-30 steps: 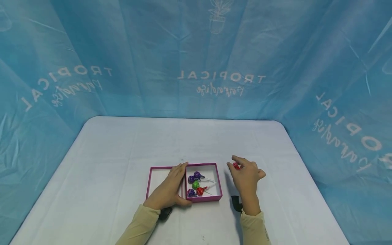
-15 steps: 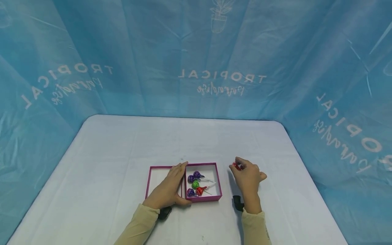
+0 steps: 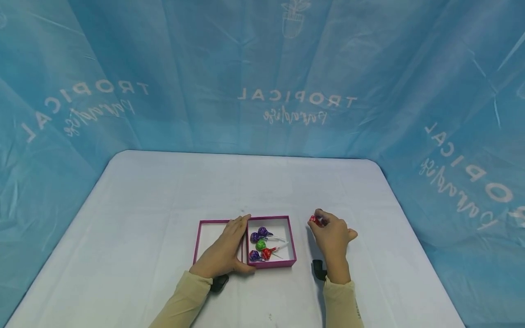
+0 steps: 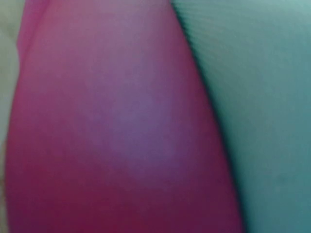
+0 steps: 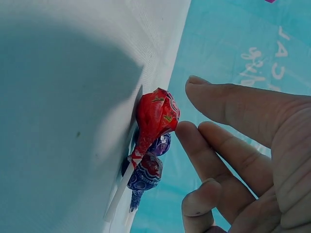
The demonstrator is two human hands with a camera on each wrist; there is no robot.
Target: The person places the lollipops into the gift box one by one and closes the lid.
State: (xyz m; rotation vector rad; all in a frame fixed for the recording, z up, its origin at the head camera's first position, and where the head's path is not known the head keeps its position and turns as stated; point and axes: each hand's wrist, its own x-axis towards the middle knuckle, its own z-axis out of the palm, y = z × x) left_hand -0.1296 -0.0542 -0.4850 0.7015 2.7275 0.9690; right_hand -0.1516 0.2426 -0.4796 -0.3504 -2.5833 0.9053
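Note:
My left hand (image 3: 223,253) rests along the left side of an open magenta-edged box (image 3: 272,264), fingers straight toward its back corner, thumb by its front corner. Inside lie several wrapped lollipops (image 3: 262,245), purple, green and red. In the left wrist view, a blurred magenta wall (image 4: 121,121) fills the middle. To the right of the box is my right hand (image 3: 331,232), thumb and fingers apart beside a red lollipop (image 5: 154,114). One fingertip is at the lollipop's head; I cannot tell whether it touches. Blue-purple lollipops (image 5: 146,174) lie behind the red one.
A second shallow magenta-edged tray (image 3: 211,234) lies under and left of my left hand, against the box. The white-covered table (image 3: 143,205) reaches back to blue printed curtains (image 3: 266,127) on three sides.
My right hand has moved slightly right near the red lollipop, then held nearly still. My left hand stays on the box. The head view has shifted a little.

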